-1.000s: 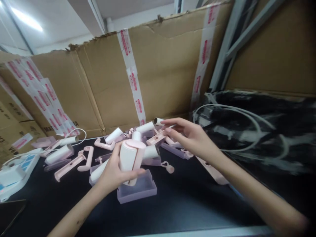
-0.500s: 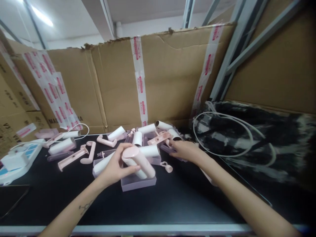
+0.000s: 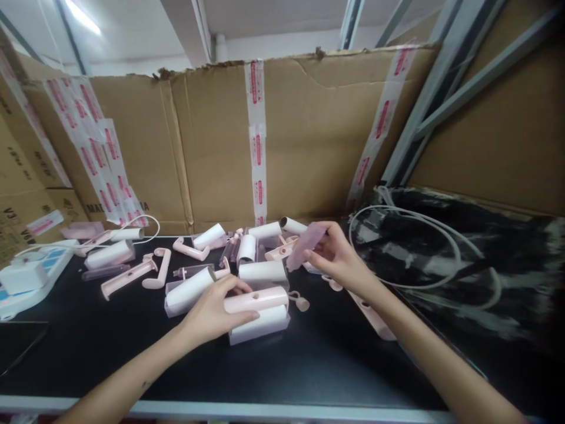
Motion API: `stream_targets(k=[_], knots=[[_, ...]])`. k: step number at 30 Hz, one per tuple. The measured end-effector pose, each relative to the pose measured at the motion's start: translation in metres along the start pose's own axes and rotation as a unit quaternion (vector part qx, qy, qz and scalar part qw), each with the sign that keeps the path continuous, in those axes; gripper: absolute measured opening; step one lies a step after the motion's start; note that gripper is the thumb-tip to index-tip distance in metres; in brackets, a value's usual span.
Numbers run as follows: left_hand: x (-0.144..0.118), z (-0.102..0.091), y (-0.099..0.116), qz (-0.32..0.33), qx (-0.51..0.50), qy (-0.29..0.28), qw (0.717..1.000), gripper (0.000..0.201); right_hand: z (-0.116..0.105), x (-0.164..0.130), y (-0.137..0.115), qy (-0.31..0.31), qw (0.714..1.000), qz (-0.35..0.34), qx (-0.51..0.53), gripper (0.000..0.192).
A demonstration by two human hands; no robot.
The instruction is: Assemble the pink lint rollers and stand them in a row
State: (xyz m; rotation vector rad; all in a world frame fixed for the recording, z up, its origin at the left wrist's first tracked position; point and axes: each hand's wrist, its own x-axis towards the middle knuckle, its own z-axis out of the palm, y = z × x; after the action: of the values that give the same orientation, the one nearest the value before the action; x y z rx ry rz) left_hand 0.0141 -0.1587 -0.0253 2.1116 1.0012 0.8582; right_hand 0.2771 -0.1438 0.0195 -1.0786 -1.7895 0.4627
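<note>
Cardboard walls patched with red-printed tape back the black bench [image 3: 309, 359] I'm looking down on. My left hand [image 3: 212, 312] is closed around a pink-handled lint roller [image 3: 258, 309], laid on its side in a clear tray [image 3: 260, 333] at the front of the pile, fingers over its near end. My right hand [image 3: 335, 259] is raised just behind and to the right, pinching a translucent pink cover [image 3: 305, 244]. Loose white rolls [image 3: 262, 272] and pink handles [image 3: 128, 277] lie scattered to the left.
</note>
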Motion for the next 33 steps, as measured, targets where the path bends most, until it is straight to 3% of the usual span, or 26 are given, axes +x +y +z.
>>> stream_targets(k=[2,5,11,17,22,30,33], knots=[[-0.001,0.007,-0.001,0.009,-0.004,0.011,1.0,0.029,0.017,-0.006,-0.007,-0.005,0.995,-0.018,0.102,0.04],[-0.002,0.016,-0.002,0.028,-0.017,-0.003,0.999,0.028,0.037,-0.015,-0.016,-0.041,0.989,-0.036,0.134,0.033],[-0.004,0.021,-0.007,0.027,-0.037,-0.021,0.999,0.028,0.043,-0.021,-0.017,-0.095,0.992,-0.068,0.046,0.031],[-0.004,0.023,-0.01,0.039,-0.042,-0.018,0.998,0.026,0.037,-0.022,-0.032,-0.133,0.989,-0.045,-0.046,0.032],[-0.005,0.026,-0.013,0.038,-0.044,-0.017,0.998,0.027,0.041,-0.023,-0.035,-0.117,0.99,-0.032,-0.072,0.026],[-0.006,0.028,-0.01,0.034,-0.045,-0.007,0.998,0.026,0.052,-0.024,-0.045,-0.11,0.982,-0.033,-0.151,0.032],[-0.008,0.025,-0.005,0.035,-0.032,-0.014,0.999,0.027,0.056,-0.026,-0.045,-0.103,0.986,-0.017,-0.133,0.033]])
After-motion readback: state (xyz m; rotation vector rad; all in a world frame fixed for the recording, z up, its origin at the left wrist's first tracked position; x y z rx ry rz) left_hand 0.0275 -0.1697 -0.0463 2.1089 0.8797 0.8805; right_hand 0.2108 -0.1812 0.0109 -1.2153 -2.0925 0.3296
